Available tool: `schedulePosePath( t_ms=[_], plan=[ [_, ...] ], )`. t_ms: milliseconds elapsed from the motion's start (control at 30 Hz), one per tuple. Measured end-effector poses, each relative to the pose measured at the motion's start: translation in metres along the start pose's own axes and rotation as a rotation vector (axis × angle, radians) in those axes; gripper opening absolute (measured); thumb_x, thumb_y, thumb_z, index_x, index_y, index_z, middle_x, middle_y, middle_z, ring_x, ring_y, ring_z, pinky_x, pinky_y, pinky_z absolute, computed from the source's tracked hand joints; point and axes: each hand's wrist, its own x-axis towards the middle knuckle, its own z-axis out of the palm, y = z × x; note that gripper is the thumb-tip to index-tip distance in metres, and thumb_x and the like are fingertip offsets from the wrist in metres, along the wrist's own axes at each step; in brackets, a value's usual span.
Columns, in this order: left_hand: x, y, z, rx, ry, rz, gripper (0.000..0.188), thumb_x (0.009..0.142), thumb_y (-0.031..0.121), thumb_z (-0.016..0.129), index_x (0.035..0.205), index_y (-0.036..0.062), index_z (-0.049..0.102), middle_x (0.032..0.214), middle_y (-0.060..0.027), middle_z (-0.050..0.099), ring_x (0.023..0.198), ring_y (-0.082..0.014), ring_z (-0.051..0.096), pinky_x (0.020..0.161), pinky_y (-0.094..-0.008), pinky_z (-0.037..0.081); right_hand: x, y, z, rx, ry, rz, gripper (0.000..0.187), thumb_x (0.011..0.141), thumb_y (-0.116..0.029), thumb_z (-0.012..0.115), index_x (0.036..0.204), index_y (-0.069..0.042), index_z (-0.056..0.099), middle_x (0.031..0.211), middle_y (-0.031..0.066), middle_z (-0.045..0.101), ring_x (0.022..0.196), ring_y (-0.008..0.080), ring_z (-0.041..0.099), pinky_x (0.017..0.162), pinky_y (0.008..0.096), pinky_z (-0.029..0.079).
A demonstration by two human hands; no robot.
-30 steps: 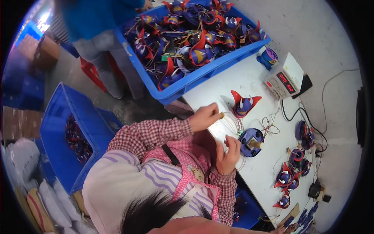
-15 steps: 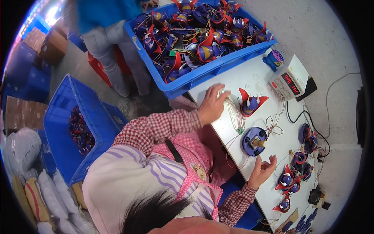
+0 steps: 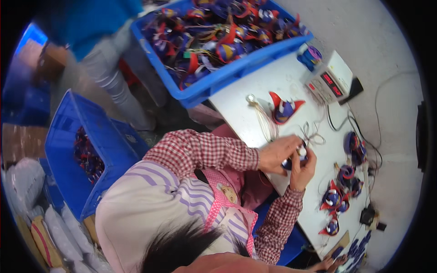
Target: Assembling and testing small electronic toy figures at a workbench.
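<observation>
Both my hands meet over the near side of the white table (image 3: 236,113). My left hand (image 3: 276,154) and my right hand (image 3: 304,169) close around a round purple toy part (image 3: 302,151), mostly covered by fingers. White and dark bits of it show between them. Beyond my left hand lies a bundle of thin pale wires (image 3: 265,119), with a small round silvery piece (image 3: 250,98) at its far end. Next to the wires sits a purple toy figure (image 3: 285,110) with red wing-like sides. Thin loose wires (image 3: 313,134) lie just past my fingers.
A blue crate (image 3: 214,81) heaped with similar toys stands at the table's far left. Behind it is a box with a red display (image 3: 328,86). More toys (image 3: 332,198) lie to the right. A tall blue bin (image 3: 75,182) and a standing person (image 3: 102,63) are at left.
My left hand has moved from the wire end to the round purple part, which lay on the table. My right hand has come in too, and both now grip it. The view has shifted slightly.
</observation>
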Motion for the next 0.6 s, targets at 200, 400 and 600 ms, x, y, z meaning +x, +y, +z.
schedulePosePath(
  t_ms=[200,400,600],
  plan=[
    [-0.006,-0.019,-0.002,0.203,0.1,-0.028,0.11,0.056,0.033,0.087,0.137,-0.0122,0.028,0.133,-0.0311,0.041,0.125,-0.0457,0.043,0.106,-0.0475,0.036,0.01,-0.006,0.007,-0.064,-0.06,-0.117,0.027,0.079,-0.015,0.075,0.1,-0.001,0.064,0.088,0.0163,0.062,0.072,0.0296,0.063,0.065,0.0367,0.051],
    [0.001,-0.025,-0.004,0.196,0.013,-0.022,0.11,0.057,0.038,0.086,0.138,-0.0098,0.029,0.133,-0.0274,0.043,0.125,-0.0412,0.044,0.105,-0.0462,0.035,0.008,-0.007,0.013,-0.144,-0.046,-0.058,0.021,0.08,-0.015,0.074,0.093,-0.003,0.064,0.087,0.0155,0.062,0.072,0.0326,0.064,0.062,0.0377,0.051],
    [0.004,-0.03,-0.003,0.195,-0.037,-0.044,0.105,0.059,0.038,0.084,0.137,-0.0076,0.031,0.13,-0.0256,0.045,0.12,-0.0387,0.047,0.099,-0.0454,0.038,-0.008,-0.011,0.015,-0.271,-0.002,-0.277,0.017,0.079,-0.01,0.073,0.09,-0.002,0.061,0.084,0.0137,0.06,0.075,0.0323,0.063,0.063,0.0359,0.052]
  ],
)
